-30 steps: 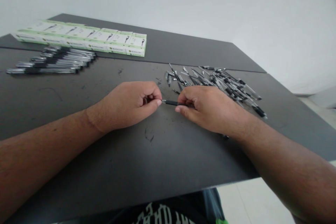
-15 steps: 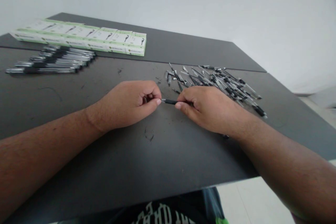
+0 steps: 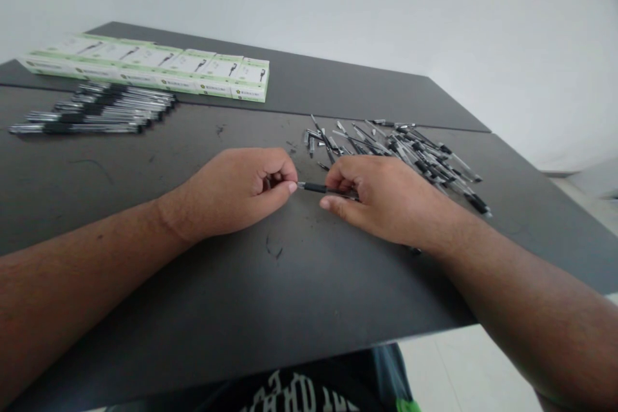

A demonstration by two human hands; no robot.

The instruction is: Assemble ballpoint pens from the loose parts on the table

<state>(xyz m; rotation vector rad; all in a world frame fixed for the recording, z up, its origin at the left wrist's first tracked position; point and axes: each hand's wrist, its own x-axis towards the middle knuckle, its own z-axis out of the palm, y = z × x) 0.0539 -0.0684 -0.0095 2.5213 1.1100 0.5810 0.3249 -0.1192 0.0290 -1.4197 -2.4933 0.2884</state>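
My left hand (image 3: pixel 248 190) is closed, pinching the tip end of a pen (image 3: pixel 313 187) between thumb and forefinger. The pen lies nearly level just above the dark table, its black grip showing between my two hands. Around its clear barrel my right hand (image 3: pixel 381 196) is loosely curled. The right thumb stands a little off the barrel, while the bent fingers stay against it. The pen's tip is hidden by my left fingers, and its far end by my right hand.
Behind my right hand lies a loose heap of pen parts (image 3: pixel 425 158), with clear barrels, black grips and thin refills. Finished-looking pens (image 3: pixel 103 109) lie in a row at the left. Several white and green boxes (image 3: pixel 145 64) line the back of the grey table (image 3: pixel 290 309).
My right thumb has come away from the pen's grip and the right fingers have loosened, showing more of the barrel. My left hand has kept its pinch in place.
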